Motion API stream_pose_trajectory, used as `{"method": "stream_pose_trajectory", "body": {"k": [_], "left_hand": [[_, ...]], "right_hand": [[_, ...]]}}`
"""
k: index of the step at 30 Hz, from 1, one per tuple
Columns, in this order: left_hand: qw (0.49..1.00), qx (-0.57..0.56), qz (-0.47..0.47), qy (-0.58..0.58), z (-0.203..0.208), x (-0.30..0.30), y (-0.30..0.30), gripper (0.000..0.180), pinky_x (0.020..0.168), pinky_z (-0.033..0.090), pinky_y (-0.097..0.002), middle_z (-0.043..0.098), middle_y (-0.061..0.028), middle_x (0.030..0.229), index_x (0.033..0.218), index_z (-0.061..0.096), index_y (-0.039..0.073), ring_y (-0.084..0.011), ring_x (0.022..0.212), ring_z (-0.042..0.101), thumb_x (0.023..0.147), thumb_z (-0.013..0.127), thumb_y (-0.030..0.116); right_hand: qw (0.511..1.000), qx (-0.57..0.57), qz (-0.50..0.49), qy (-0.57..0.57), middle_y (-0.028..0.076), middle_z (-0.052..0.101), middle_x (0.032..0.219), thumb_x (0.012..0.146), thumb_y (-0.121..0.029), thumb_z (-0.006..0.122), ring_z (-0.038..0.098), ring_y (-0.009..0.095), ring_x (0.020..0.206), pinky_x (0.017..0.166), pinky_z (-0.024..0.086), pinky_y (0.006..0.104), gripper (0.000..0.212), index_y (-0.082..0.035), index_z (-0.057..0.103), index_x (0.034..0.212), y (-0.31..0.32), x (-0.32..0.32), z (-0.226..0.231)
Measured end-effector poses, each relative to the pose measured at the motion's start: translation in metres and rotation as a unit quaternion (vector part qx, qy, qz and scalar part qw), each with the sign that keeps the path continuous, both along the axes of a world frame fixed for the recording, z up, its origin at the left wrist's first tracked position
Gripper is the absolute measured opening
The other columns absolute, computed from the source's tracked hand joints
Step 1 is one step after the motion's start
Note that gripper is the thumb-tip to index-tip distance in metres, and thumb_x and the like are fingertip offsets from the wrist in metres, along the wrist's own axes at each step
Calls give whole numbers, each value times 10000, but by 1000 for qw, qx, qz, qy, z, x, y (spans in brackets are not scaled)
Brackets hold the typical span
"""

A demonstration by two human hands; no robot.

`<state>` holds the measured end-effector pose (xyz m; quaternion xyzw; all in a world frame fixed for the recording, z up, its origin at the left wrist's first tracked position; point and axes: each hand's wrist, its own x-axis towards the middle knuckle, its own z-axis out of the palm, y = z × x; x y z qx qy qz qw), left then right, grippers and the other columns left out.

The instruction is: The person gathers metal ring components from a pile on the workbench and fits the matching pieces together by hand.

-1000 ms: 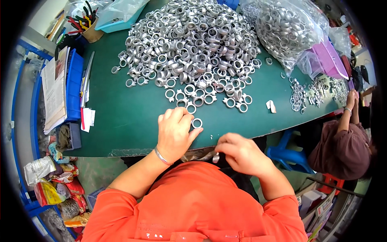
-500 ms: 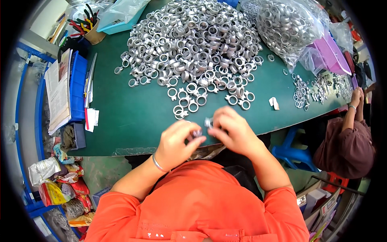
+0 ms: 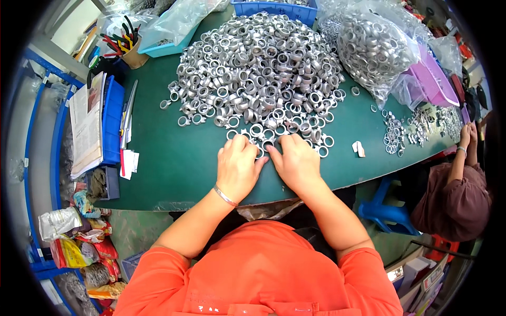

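Observation:
A large heap of silver-grey metal rings with small side lugs (image 3: 258, 68) covers the middle of the green table. At its near edge, both my hands lie side by side with their backs up. My left hand (image 3: 238, 167), with a bangle at the wrist, bends its fingers down among the nearest rings; its thumb lies beside a ring (image 3: 260, 152). Close to its right, my right hand (image 3: 296, 164) has its fingers curled down too, and its thumb tip is next to another ring (image 3: 268, 143). The backs of the hands hide the fingertips and whatever they grip.
A clear bag of rings (image 3: 374, 50) and a pink bin (image 3: 433, 79) stand at the far right. Small metal parts (image 3: 394, 134) lie near a co-worker's hands (image 3: 468, 134). Blue bin (image 3: 112, 121), papers and a cup of pliers (image 3: 135, 55) are at the left.
Both hands have moved forward from the table's front edge to the near rings. The small metal pieces seen at the fingers earlier are out of sight. The view has shifted slightly.

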<state>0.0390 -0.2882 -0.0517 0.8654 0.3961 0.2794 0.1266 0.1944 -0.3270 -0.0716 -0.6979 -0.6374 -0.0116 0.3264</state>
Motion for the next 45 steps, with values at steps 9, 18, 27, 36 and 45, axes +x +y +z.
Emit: {"method": "stream_pose_trajectory", "body": {"k": [9,18,27,36,45], "left_hand": [[934,-231,-79,-260,1,-17,-21,132,805,506,-334,620,-114,1120,853,674,31,-199,968,616,769,740,-45],[878,-256,-205,-350,-6,-16,-33,346,851,581,-339,609,-185,1135,1021,531,-15,-220,985,654,769,738,-132],[942,-98,-238,-216,6,-9,-44,298,700,566,-320,713,-135,979,868,602,35,-263,821,706,691,834,-23],[988,-36,-108,-103,8,-26,-34,312,595,474,-361,567,-91,830,816,588,42,-254,710,564,653,854,32],[984,-149,-68,-74,8,-31,-27,260,621,522,-267,575,-85,960,921,618,2,-129,718,614,720,783,-20]], "right_hand": [[867,-124,144,461,99,700,874,904,-59,651,698,154,749,657,560,276,122,20,635,996,-28,12,11],[814,-88,212,533,86,669,936,888,49,632,697,123,808,683,572,245,132,40,618,1019,-57,15,23],[916,19,281,284,110,650,908,800,74,647,661,245,782,671,551,321,204,-15,644,983,-76,32,22],[994,-5,105,20,122,593,955,757,-39,653,593,338,906,748,517,429,188,-68,628,942,-76,59,21],[908,-103,150,376,125,644,1020,822,-39,751,633,180,863,705,519,277,167,-5,587,824,-64,49,14]]}}
